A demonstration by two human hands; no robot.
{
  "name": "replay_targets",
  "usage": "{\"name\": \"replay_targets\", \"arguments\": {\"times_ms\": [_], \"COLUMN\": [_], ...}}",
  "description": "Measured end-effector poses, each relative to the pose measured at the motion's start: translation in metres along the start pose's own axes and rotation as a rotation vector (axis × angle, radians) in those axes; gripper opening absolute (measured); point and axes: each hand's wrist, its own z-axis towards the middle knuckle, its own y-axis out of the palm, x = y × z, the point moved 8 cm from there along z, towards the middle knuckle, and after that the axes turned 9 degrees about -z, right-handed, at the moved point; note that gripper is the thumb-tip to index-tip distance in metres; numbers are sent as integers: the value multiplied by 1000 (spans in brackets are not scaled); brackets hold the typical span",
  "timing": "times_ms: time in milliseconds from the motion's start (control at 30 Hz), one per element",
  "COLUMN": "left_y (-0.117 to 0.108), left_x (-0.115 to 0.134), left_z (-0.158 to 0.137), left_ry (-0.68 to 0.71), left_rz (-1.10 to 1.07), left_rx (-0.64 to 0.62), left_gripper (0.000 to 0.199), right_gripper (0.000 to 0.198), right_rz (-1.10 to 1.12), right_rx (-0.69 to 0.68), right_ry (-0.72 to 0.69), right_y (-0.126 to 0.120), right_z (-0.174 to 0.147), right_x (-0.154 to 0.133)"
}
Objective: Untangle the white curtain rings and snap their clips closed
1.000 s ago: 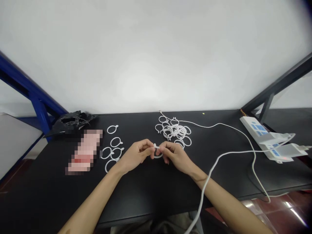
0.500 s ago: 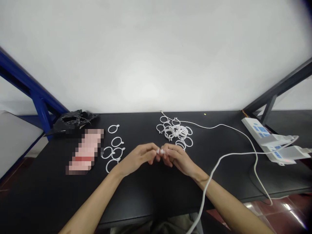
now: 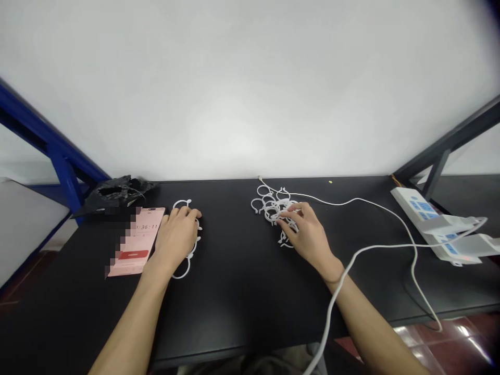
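Reaching to both sides across a flat black tabletop (image 3: pixel 234 307): with the bare left hand (image 3: pixel 177 233), palm down over a loose group of thin white plastic rings (image 3: pixel 190 255), beside a pink-screened phone (image 3: pixel 136 242); with the bare right hand (image 3: pixel 308 234), fingers bent, at a tangled pile of similar white rings (image 3: pixel 279 207). Impossible to tell whether gripping a ring in either.

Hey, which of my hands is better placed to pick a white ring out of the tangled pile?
Probably your right hand: its thumb and fingertips are right at the tangled pile. Your left hand is across the table, over the looser rings beside the phone.
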Motion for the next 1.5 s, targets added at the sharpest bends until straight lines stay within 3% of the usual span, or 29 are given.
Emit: {"name": "replay_targets", "arguments": {"times_ms": [133,267,433,533,633,733,867,1000,1133,1200,1400,1500], "left_y": [-7,-16,-2,12,23,29,37,37,28,27,34,24], "left_x": [3,19,64,87,99,99,94,94,113,120,132,124], "left_z": [3,1,-10,-19,-24,-23,-20,-21,-30,-35,-44,-36], "left_ry": [-3,-24,-19,-39,-52,-70,-113,-106,81,162,190,203], "left_rz": [-70,-473,-1099,-1334,-1491,-1602,-1757,-1813,-1632,-1552,-1652,-1609], "left_rx": [44,75,-141,-302,-419,-411,-356,-428,-669,-721,-755,-594], "left_gripper": [20,13,23,27,26,25,24,26,39,54,73,69], "right_gripper": [18,17,23,20,29,36,32,29,29,29,36,36], "right_rz": [70,222,509,708,935,1134,1229,1230,1188,1220,1386,1329], "right_rx": [53,38,-212,-333,-444,-530,-601,-677,-763,-836,-878,-763], "right_ry": [17,-3,11,97,221,278,306,310,237,173,104,92], "right_y": [-6,-4,17,27,34,38,40,43,41,38,29,26], "right_z": [0,-4,-12,-15,-17,-18,-20,-24,-25,-29,-35,-29], "right_x": [-4,-19,-47,-52,-49,-49,-55,-60,-64,-72,-90,-82]}}
